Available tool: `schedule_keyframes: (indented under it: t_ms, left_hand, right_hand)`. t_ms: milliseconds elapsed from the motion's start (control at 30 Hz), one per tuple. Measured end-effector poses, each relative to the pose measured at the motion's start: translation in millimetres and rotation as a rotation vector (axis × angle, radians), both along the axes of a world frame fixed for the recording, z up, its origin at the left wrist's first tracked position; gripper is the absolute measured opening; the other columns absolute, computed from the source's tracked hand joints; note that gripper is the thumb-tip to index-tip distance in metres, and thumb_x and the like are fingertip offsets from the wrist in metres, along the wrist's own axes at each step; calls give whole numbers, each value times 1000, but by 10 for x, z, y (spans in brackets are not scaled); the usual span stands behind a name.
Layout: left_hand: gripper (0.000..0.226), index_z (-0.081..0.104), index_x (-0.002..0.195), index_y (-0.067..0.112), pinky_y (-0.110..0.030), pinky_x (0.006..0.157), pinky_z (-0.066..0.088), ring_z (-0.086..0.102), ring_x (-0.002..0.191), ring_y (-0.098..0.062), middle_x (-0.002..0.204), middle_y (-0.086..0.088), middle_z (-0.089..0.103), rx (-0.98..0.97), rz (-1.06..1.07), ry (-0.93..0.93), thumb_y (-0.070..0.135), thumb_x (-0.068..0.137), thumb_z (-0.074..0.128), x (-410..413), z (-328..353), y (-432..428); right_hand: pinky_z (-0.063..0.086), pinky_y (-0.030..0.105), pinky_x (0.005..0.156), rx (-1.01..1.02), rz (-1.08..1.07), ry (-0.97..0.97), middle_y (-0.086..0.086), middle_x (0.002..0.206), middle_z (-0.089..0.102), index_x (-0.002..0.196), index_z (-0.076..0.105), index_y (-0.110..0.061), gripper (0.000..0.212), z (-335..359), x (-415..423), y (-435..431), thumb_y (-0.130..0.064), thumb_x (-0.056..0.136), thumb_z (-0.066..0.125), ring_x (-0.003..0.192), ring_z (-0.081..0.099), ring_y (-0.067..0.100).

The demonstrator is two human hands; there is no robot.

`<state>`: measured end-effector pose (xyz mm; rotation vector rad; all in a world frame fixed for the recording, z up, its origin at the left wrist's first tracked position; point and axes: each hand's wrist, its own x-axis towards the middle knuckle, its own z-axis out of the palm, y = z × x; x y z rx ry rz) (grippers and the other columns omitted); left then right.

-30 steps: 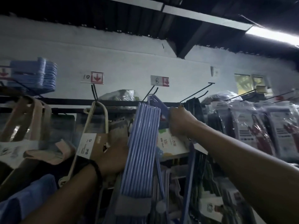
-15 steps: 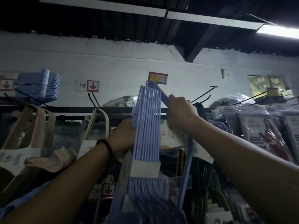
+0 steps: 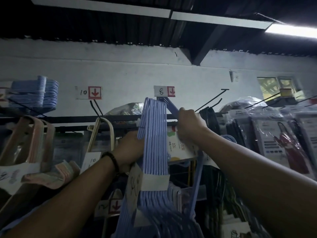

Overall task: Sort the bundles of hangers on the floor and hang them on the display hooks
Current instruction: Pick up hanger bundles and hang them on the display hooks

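**A:** What is the hanger bundle (image 3: 154, 134) made of?

**B:** Thin blue hangers, smooth like plastic, packed side by side so that they look like ribs. Their tops bend in a round curve. A white paper band (image 3: 155, 182) ties them below the middle, and under it the arms spread like a fan.

**A:** Where is it?

**B:** It is lifted in the middle of the scene, in front of the black rail (image 3: 72, 118). Its tops are just under the tag with "8" (image 3: 164, 91).

**A:** And the hands?

**B:** The left hand (image 3: 128, 148) holds the bundle at its left edge; the fingers go behind it and are hidden. A dark bead bracelet (image 3: 111, 160) sits on the wrist. The right hand (image 3: 190, 124) is clenched round a darker blue hanger (image 3: 171, 107), flat and angular, which rises behind the bundle toward the tag. A glossy paper card (image 3: 180, 148) hangs below this fist.

**A:** How much room is around?

**B:** On the left, cream hangers (image 3: 93, 134) hang from the hook (image 3: 94, 108) under the tag "10" (image 3: 89, 92), and the left hand fills the gap between them and the bundle. On the right, black hangers (image 3: 209, 117) are just beside the right hand. Above them a thin wire hook (image 3: 216, 96) points up, with bare wall around it. Far right, packs in wrinkled clear plastic (image 3: 274, 134) crowd together.
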<state>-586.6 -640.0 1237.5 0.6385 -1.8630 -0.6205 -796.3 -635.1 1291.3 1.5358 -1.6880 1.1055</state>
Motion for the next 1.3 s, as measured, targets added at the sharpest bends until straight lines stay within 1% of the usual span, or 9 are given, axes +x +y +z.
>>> schedule_keyframes:
  t_ms: [133,267,433,567,667,833,1033,1133,1300]
  left_hand:
    - [20,74,81,12,-26,59,56,68,61,-14,66,1,70,45,-13,12,17,99,66,90,-43,-107]
    - [64,61,40,22,-14,39,43,51,35,-1,42,6,54,76,-10,15,4,100,53,99,-97,-60]
    - [36,58,65,9,-18,41,46,55,37,-6,46,4,58,108,54,41,4,101,57,231,-83,-148]
    - [43,69,47,21,-22,45,50,59,41,-8,48,4,61,143,-3,54,16,90,72,243,-112,-170]
    - [53,69,51,20,-25,48,50,58,41,-10,51,1,60,175,8,106,9,102,58,244,-125,-218]
    - [22,67,86,8,-25,55,57,70,58,-14,69,-4,72,161,11,96,6,103,53,260,-110,-223]
    - [10,76,89,12,-34,64,58,74,68,-20,81,-12,75,131,-23,102,20,83,73,250,-110,-208]
    - [20,73,76,11,-38,66,58,70,63,-23,71,-11,69,123,40,143,18,94,73,273,-131,-271]
    - [30,75,102,4,-41,80,64,77,87,-27,93,-9,79,39,120,138,33,98,70,158,-146,-202]
  right_hand:
    - [49,38,68,53,24,-5,6,92,54,124,55,-4,35,13,52,-159,-5,91,64,95,64,33]
    - [46,31,62,105,58,24,3,82,52,113,57,-6,24,85,110,-356,-7,92,67,67,53,15]
    - [39,25,52,68,121,7,2,74,47,99,50,-9,14,215,205,-565,-10,94,64,60,47,12]
    - [57,31,65,13,180,-113,4,80,50,104,48,-6,19,101,256,-814,-3,94,64,68,57,16]
    - [59,35,80,45,161,-138,8,92,56,122,50,-1,29,-66,253,-1040,-5,96,62,84,62,23]
    - [40,24,53,226,96,-122,10,95,48,131,50,3,38,-286,198,-1412,-8,97,64,66,49,12]
    - [52,45,92,330,145,-95,21,122,66,121,67,-3,29,-187,88,-1270,-16,97,57,114,64,40]
    - [58,43,81,242,169,-57,19,107,68,104,65,-3,25,-60,119,-803,-22,103,49,97,68,34]
    - [61,40,61,114,483,-149,19,90,74,94,60,-6,38,149,382,171,-34,109,39,72,74,33]
